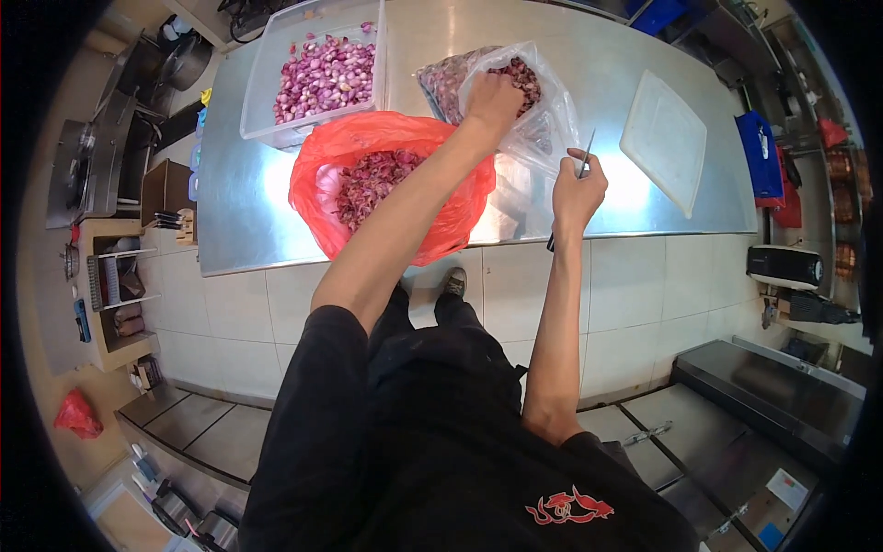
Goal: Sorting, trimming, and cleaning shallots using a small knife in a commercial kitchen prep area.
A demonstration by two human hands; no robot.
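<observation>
My left hand (495,99) reaches into the mouth of a clear plastic bag (552,133) of unpeeled shallots (524,83); its fingers are hidden among them. My right hand (578,191) is closed round a small knife (589,152), blade pointing up and away, right beside the bag's near edge. Whether it also pinches the plastic, I cannot tell. Below my left forearm a red plastic bag (437,235) lies spread wide, holding reddish-brown peelings (372,189). Behind it, a clear plastic bin (262,115) contains many peeled purple shallots (326,78).
A whitish translucent lid (664,143) lies on the right of the steel table (432,28). The table's near edge runs in front of my body. Past its right end stands a blue crate (759,156); shelving is at the left.
</observation>
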